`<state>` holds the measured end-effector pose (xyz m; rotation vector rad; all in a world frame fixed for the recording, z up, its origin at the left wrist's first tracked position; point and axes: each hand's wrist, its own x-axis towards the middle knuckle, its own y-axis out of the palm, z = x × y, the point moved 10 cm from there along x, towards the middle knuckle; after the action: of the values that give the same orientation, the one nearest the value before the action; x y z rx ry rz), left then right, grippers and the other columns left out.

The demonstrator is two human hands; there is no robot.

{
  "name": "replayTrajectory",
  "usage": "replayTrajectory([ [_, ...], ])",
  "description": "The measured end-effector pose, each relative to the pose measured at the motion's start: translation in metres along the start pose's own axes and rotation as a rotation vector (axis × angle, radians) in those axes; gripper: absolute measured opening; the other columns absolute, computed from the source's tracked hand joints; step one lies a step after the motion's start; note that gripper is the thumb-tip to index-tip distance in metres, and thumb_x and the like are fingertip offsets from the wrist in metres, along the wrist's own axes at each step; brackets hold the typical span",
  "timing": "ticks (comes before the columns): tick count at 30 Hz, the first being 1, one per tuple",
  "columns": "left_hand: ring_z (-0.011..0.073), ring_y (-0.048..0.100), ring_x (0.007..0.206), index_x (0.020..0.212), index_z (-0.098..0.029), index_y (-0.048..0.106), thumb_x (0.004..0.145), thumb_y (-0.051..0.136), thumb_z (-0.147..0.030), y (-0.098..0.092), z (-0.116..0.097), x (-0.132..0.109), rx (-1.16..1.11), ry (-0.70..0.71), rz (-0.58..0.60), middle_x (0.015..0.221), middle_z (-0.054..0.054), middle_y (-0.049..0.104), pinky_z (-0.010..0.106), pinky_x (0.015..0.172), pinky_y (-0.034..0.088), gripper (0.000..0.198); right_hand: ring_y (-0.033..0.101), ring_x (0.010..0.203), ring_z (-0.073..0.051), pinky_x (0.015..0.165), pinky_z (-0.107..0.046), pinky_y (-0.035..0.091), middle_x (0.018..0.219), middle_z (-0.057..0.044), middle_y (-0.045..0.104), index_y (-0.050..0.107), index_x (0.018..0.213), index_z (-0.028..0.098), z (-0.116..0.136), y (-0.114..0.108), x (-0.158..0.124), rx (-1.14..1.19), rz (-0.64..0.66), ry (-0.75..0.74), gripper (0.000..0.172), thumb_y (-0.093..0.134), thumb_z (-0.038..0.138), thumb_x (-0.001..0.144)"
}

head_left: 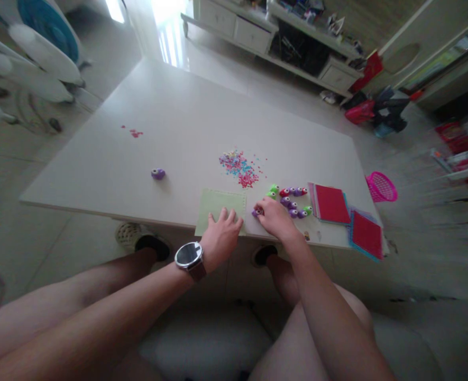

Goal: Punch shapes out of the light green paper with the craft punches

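Observation:
A light green sheet of paper (pixel 216 203) lies at the table's near edge, with a row of small holes along its right side. My left hand (pixel 222 235) rests flat on this sheet, fingers spread. Just right of the paper, my right hand (pixel 276 218) has its fingers closed on a small purple paper punch (pixel 258 211), partly hidden by them. Beside that hand stand several more little punches in purple (pixel 285 201), red (pixel 284 192) and green (pixel 273 189). Another purple punch (pixel 158 173) sits apart on the left.
Colourful confetti (pixel 239 168) is heaped mid-table, and a few pink bits (pixel 135 133) lie far left. Two stacks of coloured paper, one (pixel 331 204) beside the punches and another (pixel 365 234) at the right corner, lie on the white table (pixel 178 116). A pink basket (pixel 382 187) stands beyond.

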<state>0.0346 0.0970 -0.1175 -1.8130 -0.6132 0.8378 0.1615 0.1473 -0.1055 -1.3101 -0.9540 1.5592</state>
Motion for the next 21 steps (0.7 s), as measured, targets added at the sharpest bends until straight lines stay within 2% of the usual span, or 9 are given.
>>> replayTrajectory([
  [3,0.0465,0.039,0.157,0.161,-0.013,0.047,0.105,0.043,-0.012,0.0006,-0.0021,0.0038,0.008,-0.002,0.013,0.164,0.026,0.048,0.076,0.114,0.051,0.057,0.068,0.101,-0.024,0.089,-0.033,0.049,0.112,-0.011,0.074,0.080,0.109,0.016,0.0017,-0.0005,-0.0012,0.002,0.014,-0.003,0.016,0.068,0.024,0.101],
  [9,0.0448,0.040,0.156,0.160,-0.011,0.049,0.103,0.039,-0.008,-0.0040,-0.0056,0.0070,0.022,0.001,0.032,0.162,0.027,0.050,0.073,0.113,0.053,0.057,0.070,0.106,-0.023,0.095,-0.031,0.050,0.114,-0.011,0.077,0.081,0.112,0.016,0.0000,0.0056,0.0005,0.071,0.036,-0.040,0.023,0.065,0.011,0.096],
  [15,0.0442,0.040,0.155,0.159,-0.009,0.049,0.103,0.036,-0.005,-0.0039,-0.0029,0.0043,-0.014,0.016,0.011,0.161,0.026,0.051,0.072,0.115,0.052,0.058,0.072,0.095,-0.024,0.084,-0.032,0.050,0.102,-0.011,0.079,0.080,0.104,0.016,-0.0013,0.0055,-0.0009,0.108,0.047,-0.010,0.014,0.070,0.026,0.100],
  [21,0.0428,0.039,0.157,0.159,-0.011,0.050,0.102,0.038,-0.004,-0.0041,-0.0009,0.0027,-0.055,0.027,0.009,0.162,0.024,0.051,0.071,0.117,0.050,0.058,0.072,0.091,-0.023,0.079,-0.031,0.048,0.099,-0.009,0.079,0.078,0.101,0.018,0.0022,0.0037,-0.0025,0.091,0.064,0.008,0.012,0.069,0.025,0.097],
])
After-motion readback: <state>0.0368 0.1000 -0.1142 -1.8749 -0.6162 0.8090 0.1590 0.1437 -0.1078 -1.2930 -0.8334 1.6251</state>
